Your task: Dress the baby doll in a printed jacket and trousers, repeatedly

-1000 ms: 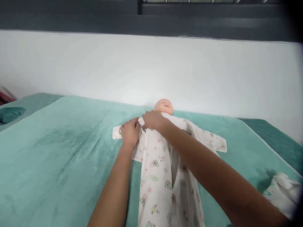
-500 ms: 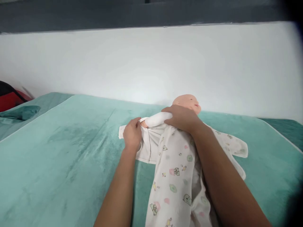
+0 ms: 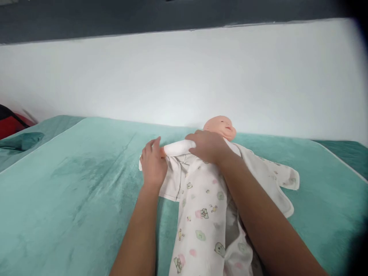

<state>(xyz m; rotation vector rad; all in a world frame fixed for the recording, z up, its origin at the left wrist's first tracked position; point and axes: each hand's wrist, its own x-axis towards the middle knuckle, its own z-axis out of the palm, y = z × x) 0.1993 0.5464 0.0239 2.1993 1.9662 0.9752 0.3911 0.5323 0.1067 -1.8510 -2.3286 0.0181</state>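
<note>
A baby doll (image 3: 220, 124) lies on its back, its head at the far end, wearing a white garment (image 3: 201, 214) printed with bears and small motifs. My right hand (image 3: 207, 145) is wrapped round the doll's upper arm, which is in a plain white sleeve (image 3: 178, 147). At the other end of that arm, my left hand (image 3: 153, 163) curls over the doll's hand (image 3: 163, 152), its fingers slightly apart; the contact underneath is hidden. Beneath the arm lies an opened white jacket (image 3: 169, 182), partly covered by my left hand. Its other sleeve (image 3: 287, 176) stretches out flat on the right.
A green plush cover (image 3: 86, 184) lies under everything. The white wall (image 3: 143, 84) rises behind its far edge, with a dark band (image 3: 172, 19) above. At the far left is a red and black object (image 3: 14, 122), partly cut off.
My left hand has shifted a little left and its fingers have lifted and spread somewhat. The doll's sleeved arm reaches further left. My right hand keeps its hold; the view has shifted slightly.
</note>
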